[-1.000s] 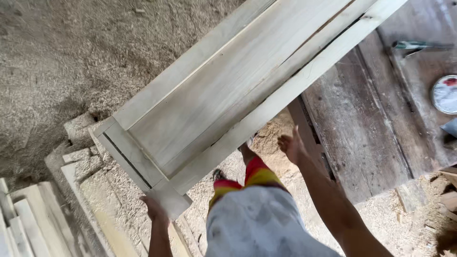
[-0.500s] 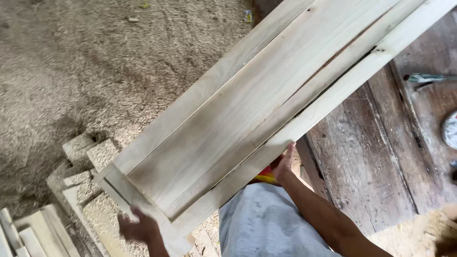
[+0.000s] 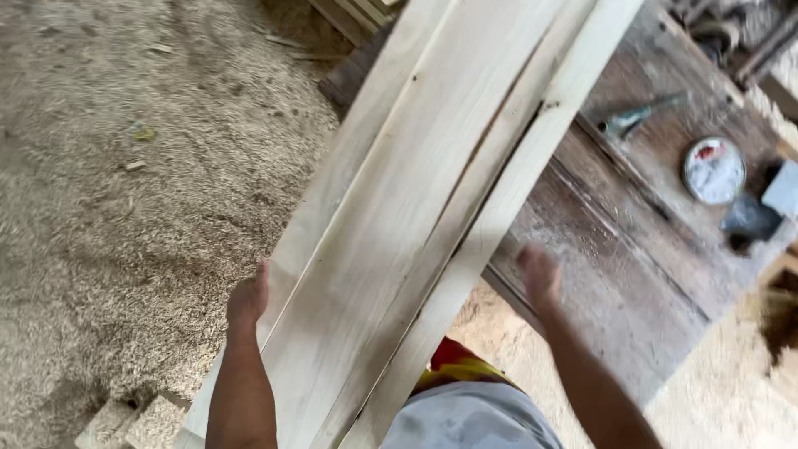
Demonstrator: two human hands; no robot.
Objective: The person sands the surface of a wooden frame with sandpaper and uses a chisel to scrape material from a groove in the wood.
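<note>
The left hand [image 3: 248, 298] grips the left edge of a long pale wooden panel [image 3: 416, 216], with the fingers closed around this edge. The panel is made of several boards joined side by side, and it runs from the lower left to the upper right, held in the air above the sawdust floor [image 3: 125, 183] and partly over the dark wooden surface [image 3: 632, 249]. The right hand [image 3: 539, 274] is open and blurred, just beside the right edge of the panel; I cannot tell if it touches the wood. On the surface, well apart from the hands, lie a round tin [image 3: 713, 170] and a metal tool [image 3: 640, 116]. Wood blocks [image 3: 133, 420] lie on the floor at the lower left.
</note>
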